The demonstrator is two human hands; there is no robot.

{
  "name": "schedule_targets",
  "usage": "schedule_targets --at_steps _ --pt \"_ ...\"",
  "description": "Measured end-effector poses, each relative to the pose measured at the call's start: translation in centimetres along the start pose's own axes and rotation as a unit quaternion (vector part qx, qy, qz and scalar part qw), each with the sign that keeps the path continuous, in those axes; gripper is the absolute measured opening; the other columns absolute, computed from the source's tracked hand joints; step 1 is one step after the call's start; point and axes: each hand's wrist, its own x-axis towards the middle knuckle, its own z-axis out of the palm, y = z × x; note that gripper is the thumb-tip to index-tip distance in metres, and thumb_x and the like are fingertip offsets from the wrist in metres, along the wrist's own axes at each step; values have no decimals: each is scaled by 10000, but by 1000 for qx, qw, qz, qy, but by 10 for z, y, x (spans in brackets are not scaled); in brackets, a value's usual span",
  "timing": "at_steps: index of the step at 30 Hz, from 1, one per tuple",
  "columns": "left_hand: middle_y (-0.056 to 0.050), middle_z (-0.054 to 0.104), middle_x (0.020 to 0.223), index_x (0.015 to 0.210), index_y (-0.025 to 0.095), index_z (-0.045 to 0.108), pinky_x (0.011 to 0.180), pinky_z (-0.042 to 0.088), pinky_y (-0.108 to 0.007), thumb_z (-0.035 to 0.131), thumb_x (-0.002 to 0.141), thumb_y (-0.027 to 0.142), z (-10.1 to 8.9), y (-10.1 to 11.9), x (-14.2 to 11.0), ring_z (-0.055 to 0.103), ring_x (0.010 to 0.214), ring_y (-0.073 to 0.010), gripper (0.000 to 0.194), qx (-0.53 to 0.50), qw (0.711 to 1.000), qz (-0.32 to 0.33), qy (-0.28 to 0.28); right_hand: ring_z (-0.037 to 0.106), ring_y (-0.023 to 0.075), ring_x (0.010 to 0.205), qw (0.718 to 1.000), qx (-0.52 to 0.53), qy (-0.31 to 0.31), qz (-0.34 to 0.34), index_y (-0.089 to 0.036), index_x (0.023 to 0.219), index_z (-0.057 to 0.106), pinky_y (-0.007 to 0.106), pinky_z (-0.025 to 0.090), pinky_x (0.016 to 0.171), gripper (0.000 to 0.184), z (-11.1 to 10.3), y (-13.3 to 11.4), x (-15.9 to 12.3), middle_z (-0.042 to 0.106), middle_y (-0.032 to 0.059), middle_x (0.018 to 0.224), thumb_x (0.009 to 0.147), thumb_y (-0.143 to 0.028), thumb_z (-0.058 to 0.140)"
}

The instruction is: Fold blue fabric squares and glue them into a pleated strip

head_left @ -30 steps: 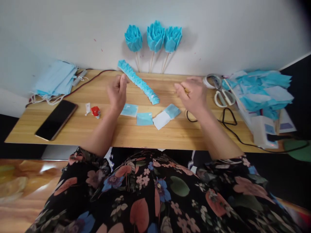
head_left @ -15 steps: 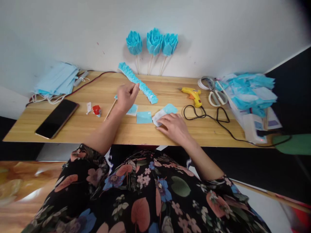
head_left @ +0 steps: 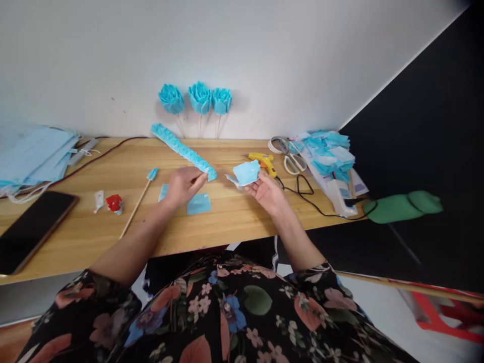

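Note:
My right hand holds a light blue and white piece of thin cloth up off the table, with its edges curling. My left hand is closed in a pinch near the lower end of a folded blue strip; what the fingertips hold, if anything, I cannot make out. Below the left hand lies a flat blue square, and part of another blue square shows beside the wrist. To the left rests a thin stick with a small blue tip.
Three blue cloth flowers on sticks lean on the wall. A yellow glue gun, scissors and blue scraps lie right, near a green bottle. Masks, a phone and a red wrapper are left.
My right hand has lifted the blue and white cloth piece off the table. My left hand has come nearer the strip's lower end. The view has swung to the right.

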Motion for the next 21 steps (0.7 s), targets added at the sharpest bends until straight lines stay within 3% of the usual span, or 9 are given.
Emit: schedule_targets --at_steps 4,7,9,12,16,21 --pt "-95 765 974 979 212 749 870 508 -408 617 926 393 5 1 0 693 918 -237 230 5 997 73 -7 715 162 782 997 57 -27 49 -202 870 656 302 616 731 135 7 7 9 763 18 834 800 -264 753" --pt "-149 695 1283 1307 210 644 1040 468 -499 707 865 412 10 -2 -1 635 1189 -294 490 18 994 102 -20 728 162 813 993 76 -56 74 -199 892 663 290 626 720 99 17 9 15 774 23 861 827 -238 727" --pt "-173 636 1376 1384 195 582 1080 442 -535 738 832 399 14 -3 -2 584 1274 -319 609 30 993 107 -35 731 161 799 990 83 -73 86 -198 903 666 288 633 706 79 25 8 18 777 27 862 845 -233 707" --pt "-172 639 1358 1298 184 631 1071 450 -537 739 813 358 17 -1 -3 578 1275 -327 527 42 993 95 -50 734 160 758 987 88 -92 98 -195 897 666 288 640 682 60 38 8 21 778 29 840 854 -226 695" --pt "-96 748 1012 946 186 710 953 500 -464 612 876 244 13 7 -1 676 1001 -256 134 20 994 49 -92 741 166 744 986 92 -100 93 -198 862 663 285 645 663 60 45 9 24 779 26 816 832 -216 713" --pt "-64 729 825 779 184 674 827 508 -394 570 855 213 9 12 -2 659 817 -212 132 -18 994 -18 -104 730 148 707 990 117 -50 57 -210 850 650 278 646 668 61 36 -1 36 769 -2 773 830 -176 696"
